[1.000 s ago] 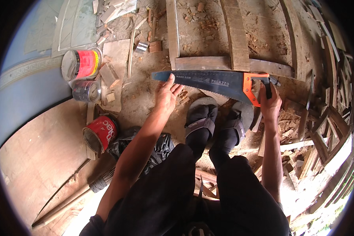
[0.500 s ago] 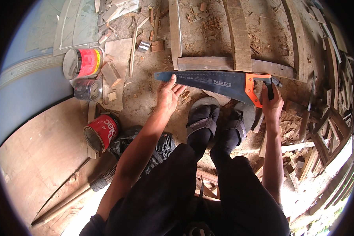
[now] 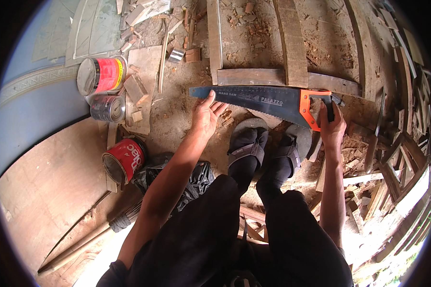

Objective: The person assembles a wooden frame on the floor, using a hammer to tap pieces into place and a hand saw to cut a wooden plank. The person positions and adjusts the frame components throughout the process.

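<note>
A hand saw (image 3: pixel 258 101) with a dark blade and an orange and black handle lies level across my view, teeth toward me. My right hand (image 3: pixel 333 128) is wrapped round its handle at the right end. Near the blade's narrow tip, my left hand (image 3: pixel 207 115) pinches the blade, thumb on the near face and the other fingers partly behind it. Just beyond the saw is a wooden crosspiece (image 3: pixel 251 76), with a long plank (image 3: pixel 291 43) meeting it. My sandalled feet stand below the blade.
To the left are a red and yellow can (image 3: pixel 111 75), a grey can (image 3: pixel 107 109) and a red can (image 3: pixel 129 155). A black plastic bag (image 3: pixel 198 179) lies by my left forearm. Scrap wood (image 3: pixel 402 158) is heaped at right, near a long blade-like tool (image 3: pixel 374 138).
The saw and both hands have shifted very slightly to the right in the picture, along with the surroundings. My grip on the saw looks the same.
</note>
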